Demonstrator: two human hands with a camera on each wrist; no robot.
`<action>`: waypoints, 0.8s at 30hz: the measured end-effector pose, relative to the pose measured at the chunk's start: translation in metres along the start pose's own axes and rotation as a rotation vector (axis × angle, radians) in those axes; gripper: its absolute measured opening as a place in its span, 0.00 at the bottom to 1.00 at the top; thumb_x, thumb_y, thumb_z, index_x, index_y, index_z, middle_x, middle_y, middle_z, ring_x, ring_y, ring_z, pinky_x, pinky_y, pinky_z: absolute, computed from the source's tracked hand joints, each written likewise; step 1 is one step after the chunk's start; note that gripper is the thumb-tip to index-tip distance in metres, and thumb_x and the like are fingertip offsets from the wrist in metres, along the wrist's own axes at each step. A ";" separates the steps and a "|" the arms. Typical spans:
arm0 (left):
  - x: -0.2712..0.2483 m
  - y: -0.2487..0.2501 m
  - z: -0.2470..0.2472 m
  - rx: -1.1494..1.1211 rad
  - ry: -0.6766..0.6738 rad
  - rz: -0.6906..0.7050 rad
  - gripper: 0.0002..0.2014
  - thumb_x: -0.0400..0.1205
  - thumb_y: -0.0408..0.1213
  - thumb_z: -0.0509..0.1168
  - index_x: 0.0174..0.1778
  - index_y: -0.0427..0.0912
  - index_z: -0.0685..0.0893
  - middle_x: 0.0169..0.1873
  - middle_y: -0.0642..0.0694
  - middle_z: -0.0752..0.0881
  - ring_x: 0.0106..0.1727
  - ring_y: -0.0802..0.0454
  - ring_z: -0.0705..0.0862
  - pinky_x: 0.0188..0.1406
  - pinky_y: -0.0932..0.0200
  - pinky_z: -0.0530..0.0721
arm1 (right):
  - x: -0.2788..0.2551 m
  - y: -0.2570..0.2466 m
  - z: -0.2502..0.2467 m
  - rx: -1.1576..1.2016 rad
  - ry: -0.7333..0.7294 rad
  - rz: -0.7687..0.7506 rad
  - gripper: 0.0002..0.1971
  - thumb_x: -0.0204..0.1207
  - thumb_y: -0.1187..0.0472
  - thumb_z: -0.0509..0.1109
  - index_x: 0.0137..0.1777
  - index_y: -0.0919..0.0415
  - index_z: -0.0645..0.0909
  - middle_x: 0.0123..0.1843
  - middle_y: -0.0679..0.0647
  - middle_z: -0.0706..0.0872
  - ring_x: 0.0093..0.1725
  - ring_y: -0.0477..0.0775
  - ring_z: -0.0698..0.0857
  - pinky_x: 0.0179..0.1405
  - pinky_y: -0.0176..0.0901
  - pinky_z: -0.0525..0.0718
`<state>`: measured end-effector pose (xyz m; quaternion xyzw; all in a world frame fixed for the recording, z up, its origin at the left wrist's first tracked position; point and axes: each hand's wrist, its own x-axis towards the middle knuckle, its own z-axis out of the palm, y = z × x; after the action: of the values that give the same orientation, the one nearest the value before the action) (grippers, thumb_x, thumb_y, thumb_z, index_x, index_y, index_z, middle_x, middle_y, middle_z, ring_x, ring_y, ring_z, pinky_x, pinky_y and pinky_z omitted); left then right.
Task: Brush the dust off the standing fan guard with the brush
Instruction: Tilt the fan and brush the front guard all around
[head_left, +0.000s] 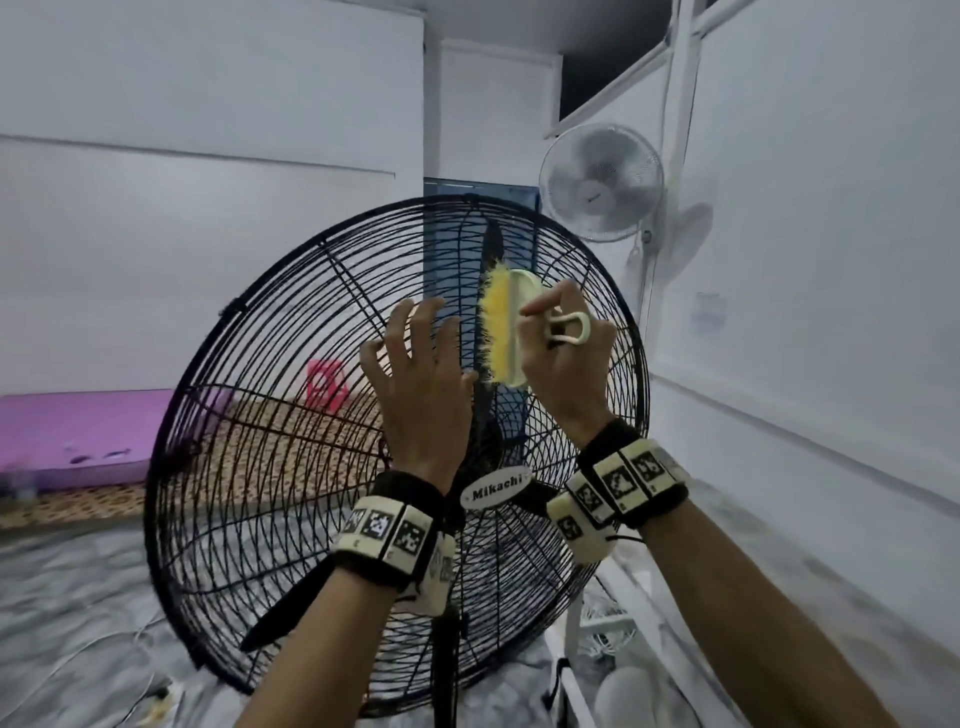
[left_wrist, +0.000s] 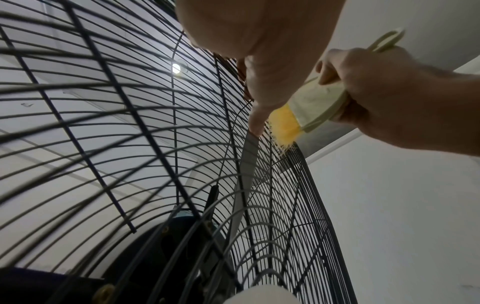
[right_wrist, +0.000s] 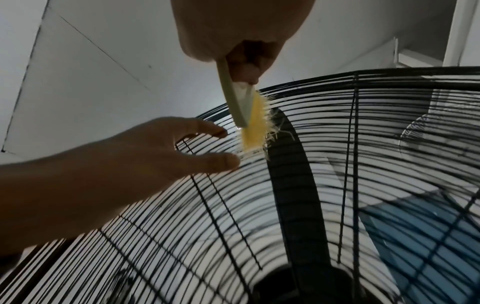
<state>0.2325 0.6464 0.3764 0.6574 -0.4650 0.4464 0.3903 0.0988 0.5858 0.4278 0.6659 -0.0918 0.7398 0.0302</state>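
Yellow bristles meet the upper guard (head_left: 270, 415) as our right hand (head_left: 563, 358) grips the brush (head_left: 506, 327), left hand (head_left: 415, 364) spread flat; most wires remain.

From my seat, the black wire fan guard (head_left: 291, 415) blocks nearly everything ahead — its wires sit too close for a hand to pass through. My left hand (head_left: 415, 384) is spread against the upper grille, and my right hand (head_left: 563, 358) grips the brush (head_left: 506, 327) just beside it, leaving little gap between them. There is open air above the rim and out to the left; on the right, a white wall (head_left: 831, 260) stands near, with a wall fan (head_left: 602, 182) on it.
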 end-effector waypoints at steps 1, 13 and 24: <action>0.000 0.000 0.001 0.010 -0.004 -0.001 0.33 0.76 0.55 0.76 0.75 0.47 0.79 0.82 0.44 0.73 0.85 0.41 0.61 0.77 0.30 0.66 | -0.001 -0.001 -0.004 0.003 0.016 0.013 0.06 0.82 0.65 0.67 0.47 0.68 0.82 0.32 0.43 0.83 0.25 0.31 0.80 0.23 0.20 0.71; 0.003 -0.001 0.001 0.024 -0.050 -0.008 0.34 0.78 0.55 0.73 0.80 0.47 0.76 0.84 0.46 0.71 0.85 0.43 0.58 0.79 0.32 0.65 | -0.085 0.002 -0.025 -0.026 -0.065 0.077 0.02 0.83 0.64 0.66 0.50 0.59 0.80 0.34 0.42 0.82 0.28 0.26 0.80 0.21 0.18 0.69; -0.002 -0.001 0.000 -0.020 -0.010 0.009 0.33 0.78 0.56 0.70 0.79 0.47 0.77 0.83 0.46 0.72 0.85 0.42 0.61 0.78 0.30 0.65 | -0.131 0.008 -0.026 0.037 -0.082 0.095 0.03 0.83 0.62 0.66 0.50 0.53 0.77 0.34 0.44 0.83 0.28 0.40 0.82 0.19 0.24 0.77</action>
<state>0.2332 0.6475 0.3744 0.6537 -0.4741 0.4403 0.3925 0.0868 0.5927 0.2946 0.6908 -0.1106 0.7142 -0.0212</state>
